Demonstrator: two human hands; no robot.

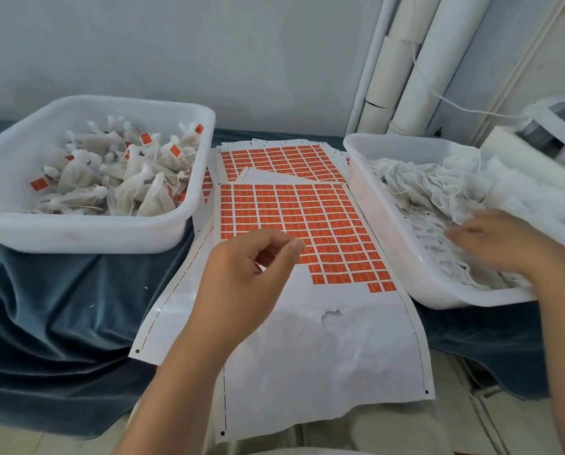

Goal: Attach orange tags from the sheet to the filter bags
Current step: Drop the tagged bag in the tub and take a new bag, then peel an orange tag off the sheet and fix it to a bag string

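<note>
Two white tubs: left tub (87,238), 10 o'clock, tagged filter bags (127,178); right tub (389,224), 3 o'clock, untagged bags (438,192). Orange tag sheet (294,211) centre, near rows peeled. Left hand (241,277) loosely curled, empty; right hand (498,241) blurred, grasp unclear.

It looks like a small hand-packing workshop. A bench (61,307) is draped in blue cloth. A white tub (87,234) of tagged filter bags (127,178) sits beyond the left hand (241,290), and a second tub (406,267) of untagged bags (438,192) lies under the right hand (498,244). Printed tag sheets (307,356) are stacked between the hands. Bare white pipes (415,60) run up a plain wall beyond the right hand.
</note>
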